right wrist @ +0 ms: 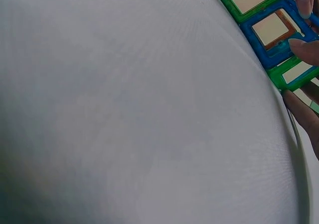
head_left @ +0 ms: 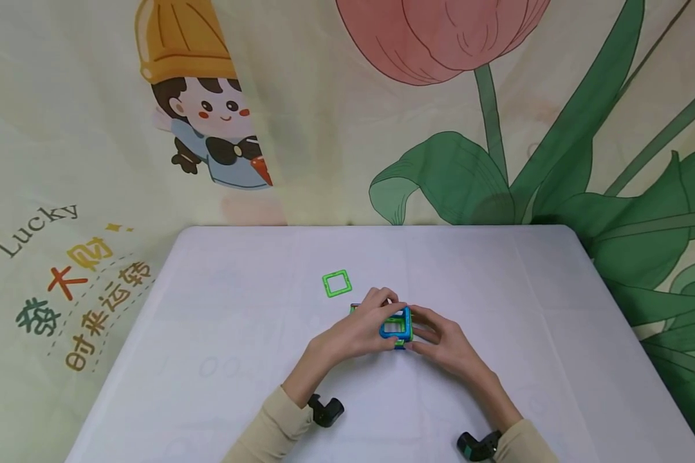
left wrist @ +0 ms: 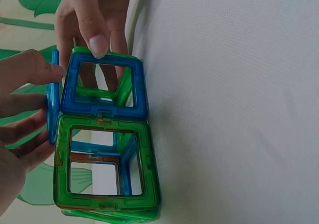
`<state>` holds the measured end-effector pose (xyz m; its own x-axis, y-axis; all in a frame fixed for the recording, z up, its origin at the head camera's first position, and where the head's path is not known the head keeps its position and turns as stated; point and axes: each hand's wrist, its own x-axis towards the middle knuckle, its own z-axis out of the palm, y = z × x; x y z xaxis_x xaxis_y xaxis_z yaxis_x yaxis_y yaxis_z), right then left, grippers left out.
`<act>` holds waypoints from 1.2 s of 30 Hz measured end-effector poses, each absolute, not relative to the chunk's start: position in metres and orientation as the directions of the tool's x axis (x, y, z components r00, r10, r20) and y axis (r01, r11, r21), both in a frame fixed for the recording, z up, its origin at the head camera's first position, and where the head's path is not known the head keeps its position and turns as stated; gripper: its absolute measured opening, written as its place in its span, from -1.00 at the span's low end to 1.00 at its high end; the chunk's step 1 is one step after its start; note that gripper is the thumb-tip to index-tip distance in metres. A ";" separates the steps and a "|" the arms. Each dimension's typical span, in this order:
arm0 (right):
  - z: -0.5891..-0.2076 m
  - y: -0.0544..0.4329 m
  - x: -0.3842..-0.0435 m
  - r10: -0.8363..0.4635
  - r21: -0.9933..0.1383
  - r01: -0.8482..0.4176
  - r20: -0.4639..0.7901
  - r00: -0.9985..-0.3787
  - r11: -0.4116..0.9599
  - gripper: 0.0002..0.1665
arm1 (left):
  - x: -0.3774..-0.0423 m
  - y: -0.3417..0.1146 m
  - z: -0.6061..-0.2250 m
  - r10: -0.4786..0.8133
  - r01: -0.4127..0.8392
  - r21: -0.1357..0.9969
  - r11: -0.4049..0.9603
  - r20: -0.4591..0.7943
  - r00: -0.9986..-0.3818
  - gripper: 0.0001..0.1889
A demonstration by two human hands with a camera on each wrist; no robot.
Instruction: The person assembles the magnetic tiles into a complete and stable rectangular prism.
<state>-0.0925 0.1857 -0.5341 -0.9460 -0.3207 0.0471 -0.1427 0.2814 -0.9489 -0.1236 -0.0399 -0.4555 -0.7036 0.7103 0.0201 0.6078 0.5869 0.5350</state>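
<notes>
A block of magnetic tiles (left wrist: 107,202), blue and green square frames joined in cube shapes, stands on the table between both hands. My left hand (head_left: 361,328) pinches a blue square tile (left wrist: 53,99) between thumb and fingers, along the upper side of the block in the left wrist view. Whether that tile touches the block all along its edge I cannot tell. From the other end, my right hand (head_left: 443,337) grips the block, its thumb (left wrist: 98,45) against the blue end frame. Part of the block is hidden behind the left hand in the head view.
A loose green square tile (head_left: 340,292) lies on the white-covered table (head_left: 237,386), beyond the left hand. The table's back edge meets a printed cloth (head_left: 318,161) hanging behind. Black wrist cameras (head_left: 327,411) sit below both hands.
</notes>
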 end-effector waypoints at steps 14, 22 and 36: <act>-0.533 0.185 -0.091 -0.303 -0.950 -0.123 0.032 -0.953 0.286 -0.13 | -0.127 -0.036 -0.454 0.727 0.612 0.534 0.583 -0.007 -0.686 -0.43; -0.535 0.186 -0.092 -0.301 -0.956 -0.123 0.038 -0.953 0.267 -0.16 | -0.128 -0.037 -0.454 0.726 0.609 0.526 0.593 -0.023 -0.687 -0.43; -0.535 0.184 -0.092 -0.290 -0.949 -0.110 0.021 -0.957 0.295 -0.13 | -0.131 -0.044 -0.463 0.680 0.600 0.482 0.639 0.011 -0.733 -0.40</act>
